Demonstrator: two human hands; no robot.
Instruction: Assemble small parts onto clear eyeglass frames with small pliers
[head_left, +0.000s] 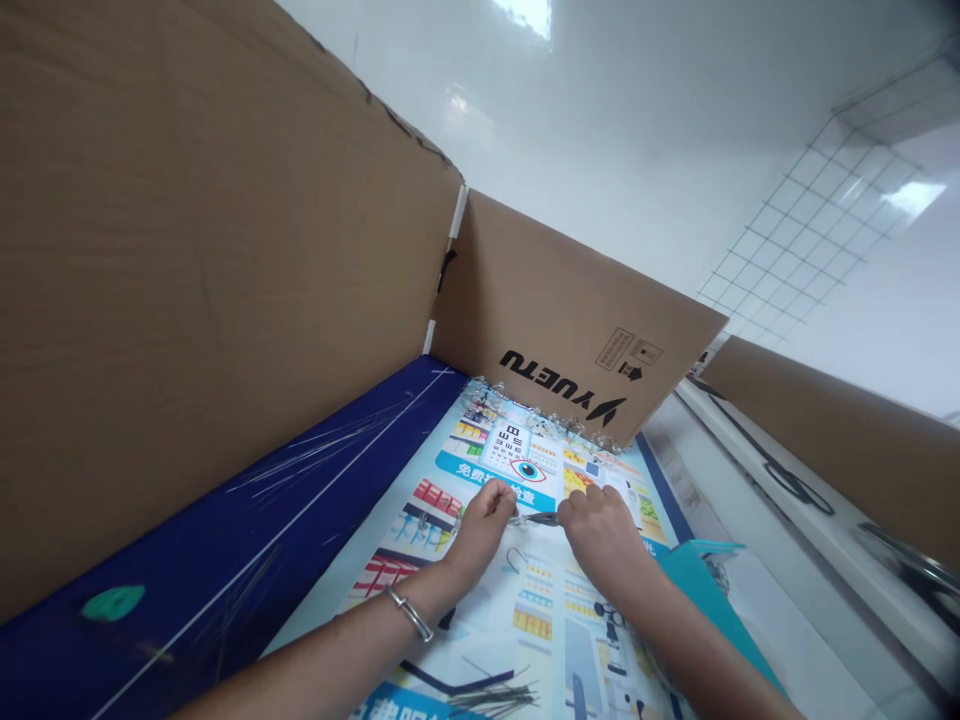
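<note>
My left hand (486, 520) is closed in a pinch on a small piece of thin wire (519, 520), above the printed poster sheet. A pair of pliers (541, 519) points left from my right hand (597, 520), which is closed around its handles. The tips of the pliers meet the wire beside my left fingertips. Below the hands, a bent wire hook (514, 560) lies on the poster (547, 600). Several straight wires (502, 697) are bunched near the bottom edge. The exact shape of the held wire is too small to tell.
Cardboard panels stand at the left (225, 250) and back (577, 310). Clear twisted pieces (570, 425) line the poster's far edge. A green piece (113, 603) lies on the blue surface (300, 510) at left. A teal folder (712, 600) is at right.
</note>
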